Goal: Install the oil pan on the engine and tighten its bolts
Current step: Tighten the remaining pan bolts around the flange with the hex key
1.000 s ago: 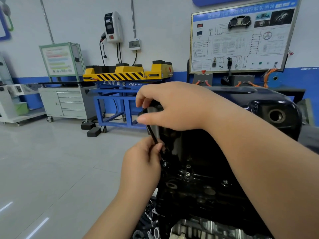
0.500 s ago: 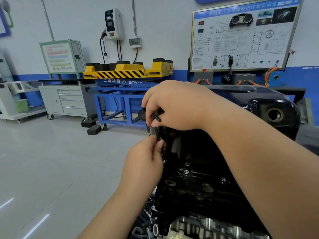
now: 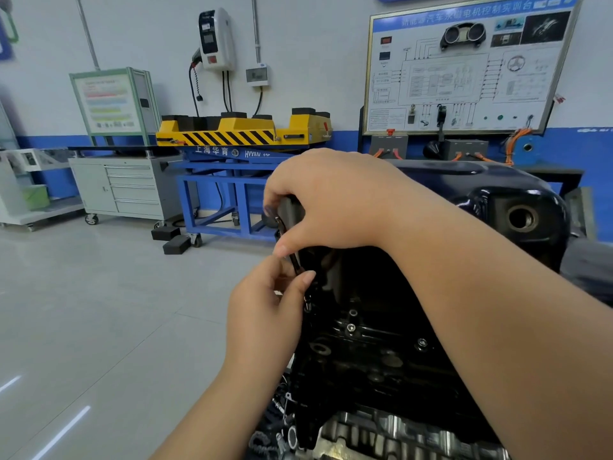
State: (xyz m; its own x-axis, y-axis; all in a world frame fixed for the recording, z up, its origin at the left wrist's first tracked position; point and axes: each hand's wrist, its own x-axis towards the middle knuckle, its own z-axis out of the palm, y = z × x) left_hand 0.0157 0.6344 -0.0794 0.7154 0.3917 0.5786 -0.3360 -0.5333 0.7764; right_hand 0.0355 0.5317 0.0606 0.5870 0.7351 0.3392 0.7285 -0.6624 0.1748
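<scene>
The right hand [image 3: 331, 200] grips the wrench [image 3: 294, 260] top; the left hand [image 3: 265, 310] pinches its near-upright shaft just above the oil pan [image 3: 381, 343] rim.

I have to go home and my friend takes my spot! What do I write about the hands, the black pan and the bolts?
Right hand: grips the top of the wrench.
Left hand: pinches the wrench's shaft and steadies its tip at the left edge of the oil pan.
Done: the oil pan sits on the engine, and two bolts are in their holes on the near side.
Left: probably finish the fastener under the tip, then check the others. How tight any of them is cannot be seen.
</scene>
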